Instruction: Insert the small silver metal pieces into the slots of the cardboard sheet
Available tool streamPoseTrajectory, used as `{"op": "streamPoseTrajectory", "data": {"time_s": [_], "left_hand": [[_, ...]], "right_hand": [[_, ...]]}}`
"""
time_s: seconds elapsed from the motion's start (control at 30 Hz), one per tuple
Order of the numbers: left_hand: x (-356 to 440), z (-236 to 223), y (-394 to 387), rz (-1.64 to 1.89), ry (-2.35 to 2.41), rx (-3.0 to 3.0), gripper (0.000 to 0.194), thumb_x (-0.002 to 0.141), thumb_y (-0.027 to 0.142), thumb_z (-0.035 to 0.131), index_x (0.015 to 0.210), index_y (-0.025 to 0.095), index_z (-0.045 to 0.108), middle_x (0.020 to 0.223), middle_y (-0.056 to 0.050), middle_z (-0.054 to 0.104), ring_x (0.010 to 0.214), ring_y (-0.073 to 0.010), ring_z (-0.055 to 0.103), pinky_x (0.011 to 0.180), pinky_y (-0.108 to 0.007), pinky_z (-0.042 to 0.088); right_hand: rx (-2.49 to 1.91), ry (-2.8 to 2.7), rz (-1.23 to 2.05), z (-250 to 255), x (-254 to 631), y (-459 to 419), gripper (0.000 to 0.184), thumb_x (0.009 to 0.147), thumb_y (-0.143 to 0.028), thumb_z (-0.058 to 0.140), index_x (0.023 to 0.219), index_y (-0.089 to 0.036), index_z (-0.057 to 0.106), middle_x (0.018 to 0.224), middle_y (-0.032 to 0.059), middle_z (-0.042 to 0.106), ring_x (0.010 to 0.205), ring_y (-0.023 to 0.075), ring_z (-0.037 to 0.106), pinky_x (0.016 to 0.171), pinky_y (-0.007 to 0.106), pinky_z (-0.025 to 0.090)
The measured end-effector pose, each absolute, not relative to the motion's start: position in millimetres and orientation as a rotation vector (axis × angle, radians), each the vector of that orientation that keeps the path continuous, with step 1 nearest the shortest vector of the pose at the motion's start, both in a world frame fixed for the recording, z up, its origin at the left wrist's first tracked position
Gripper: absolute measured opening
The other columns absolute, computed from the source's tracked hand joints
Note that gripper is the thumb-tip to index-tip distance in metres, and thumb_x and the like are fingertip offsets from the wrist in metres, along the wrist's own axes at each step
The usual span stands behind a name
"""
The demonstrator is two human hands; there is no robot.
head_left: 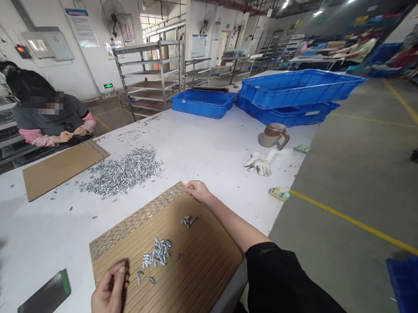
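A brown slotted board (193, 271) lies on the white table (209, 147) in front of me, with rows of small silver oval pieces set along its far edge. Two small heaps of the same silver pieces (157, 254) rest on the board. My left hand (109, 293) is at the board's near left corner, fingers pinched together on something I cannot make out. My right hand (198, 191) rests closed on the board's far corner. A large pile of silver pieces (125, 172) lies on the table beyond the board.
A co-worker (46, 115) sits at the far left with a second brown board (59, 166). Blue crates (295, 93) stand at the table's far end. A brown mug (274, 135) and white gloves (259, 163) lie near the right edge. Metal racks (150, 73) stand behind.
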State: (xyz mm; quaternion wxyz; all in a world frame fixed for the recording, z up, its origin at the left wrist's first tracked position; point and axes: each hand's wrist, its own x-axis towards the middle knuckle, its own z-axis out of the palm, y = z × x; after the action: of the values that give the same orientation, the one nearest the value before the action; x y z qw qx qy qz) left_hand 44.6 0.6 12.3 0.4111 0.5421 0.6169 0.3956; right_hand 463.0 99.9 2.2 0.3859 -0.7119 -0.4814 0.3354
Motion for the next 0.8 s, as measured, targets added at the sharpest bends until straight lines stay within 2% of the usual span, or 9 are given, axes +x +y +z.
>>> {"op": "streamPoseTrajectory", "data": {"time_s": [0.17, 0.43, 0.6, 0.7, 0.8], "left_hand": [[43, 8, 1, 1.002, 1.544, 1.358, 0.066, 0.059, 0.075, 0.075, 0.09, 0.016, 0.079, 0.078, -0.008, 0.076, 0.065, -0.0216, 0.068, 0.065, -0.033, 0.06], [43, 8, 1, 0.98, 1.552, 1.36, 0.071, 0.059, 0.077, 0.074, 0.092, 0.014, 0.078, 0.077, -0.008, 0.075, 0.064, -0.0213, 0.066, 0.064, -0.033, 0.058], [39, 1, 2, 0.987, 1.525, 1.409, 0.068, 0.064, 0.074, 0.072, 0.095, 0.014, 0.077, 0.077, -0.008, 0.075, 0.064, -0.0206, 0.066, 0.066, -0.033, 0.057], [39, 1, 4, 1.026, 1.498, 1.426, 0.064, 0.066, 0.072, 0.072, 0.093, 0.014, 0.076, 0.077, -0.008, 0.075, 0.063, -0.0205, 0.067, 0.065, -0.033, 0.057], [41, 5, 3, 1.042, 1.453, 1.464, 0.06, 0.07, 0.07, 0.07, 0.092, 0.014, 0.075, 0.073, -0.007, 0.074, 0.061, -0.019, 0.065, 0.061, -0.031, 0.055]], "right_hand": [[-1.979, -1.372, 0.688, 12, 460, 104, 0.01, 0.079, -0.015, 0.062, 0.082, -0.017, 0.071, 0.075, 0.0007, 0.07, 0.068, 0.0118, 0.063, 0.06, 0.018, 0.045], [-2.088, -1.335, 0.726, 25, 457, 109, 0.012, 0.079, -0.012, 0.063, 0.09, -0.016, 0.066, 0.062, -0.0026, 0.066, 0.047, 0.0103, 0.056, 0.054, 0.02, 0.043], [-2.02, -1.295, 0.548, 34, 461, 84, 0.011, 0.085, -0.021, 0.058, 0.093, -0.018, 0.065, 0.076, 0.0, 0.069, 0.063, 0.0127, 0.061, 0.065, 0.022, 0.045], [-1.899, -1.389, 0.444, 33, 454, 49, 0.013, 0.087, -0.022, 0.053, 0.085, -0.018, 0.066, 0.076, 0.0006, 0.068, 0.069, 0.0143, 0.061, 0.067, 0.023, 0.044], [-1.807, -1.642, 0.505, 29, 428, 11, 0.014, 0.089, -0.02, 0.053, 0.082, -0.018, 0.065, 0.075, 0.0011, 0.068, 0.07, 0.0147, 0.06, 0.069, 0.023, 0.042]]}}
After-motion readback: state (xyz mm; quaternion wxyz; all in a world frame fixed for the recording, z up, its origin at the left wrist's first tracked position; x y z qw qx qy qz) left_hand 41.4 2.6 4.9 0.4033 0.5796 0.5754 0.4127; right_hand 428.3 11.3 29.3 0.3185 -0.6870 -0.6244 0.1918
